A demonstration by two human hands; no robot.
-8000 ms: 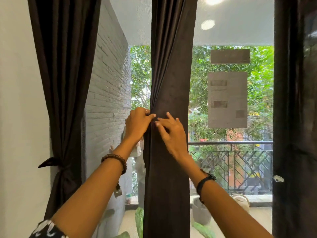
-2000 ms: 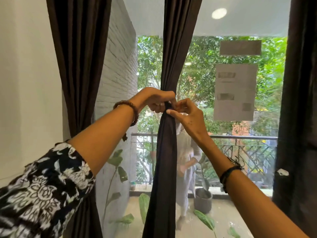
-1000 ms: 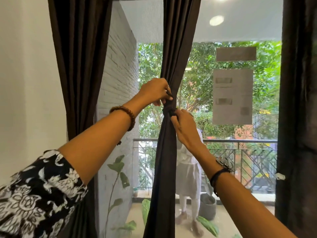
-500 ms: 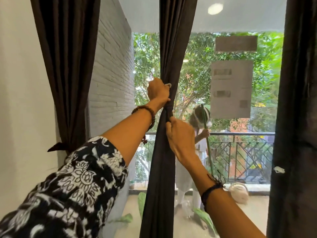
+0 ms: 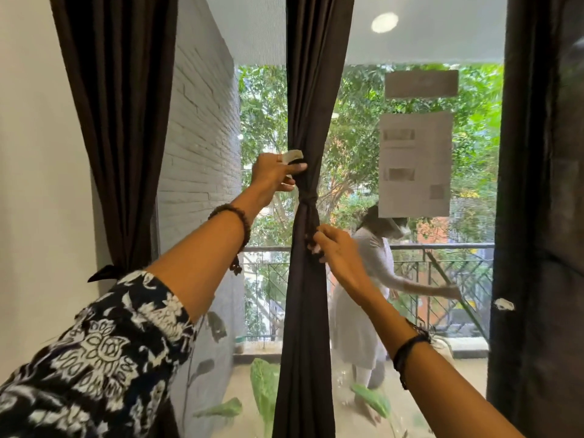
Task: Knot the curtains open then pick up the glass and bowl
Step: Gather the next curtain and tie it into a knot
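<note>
Dark matte curtain (knot mid-height)

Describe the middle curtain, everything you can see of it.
The middle curtain is a dark brown, matte fabric panel hanging in front of the glass door, running from the top edge of the picture to the bottom. It falls in vertical folds, narrows to a tight knot about halfway up, then widens again below. The left hand grips the gathered cloth just above the knot; the right hand pinches the fabric just below it, at the curtain's right edge.
</note>
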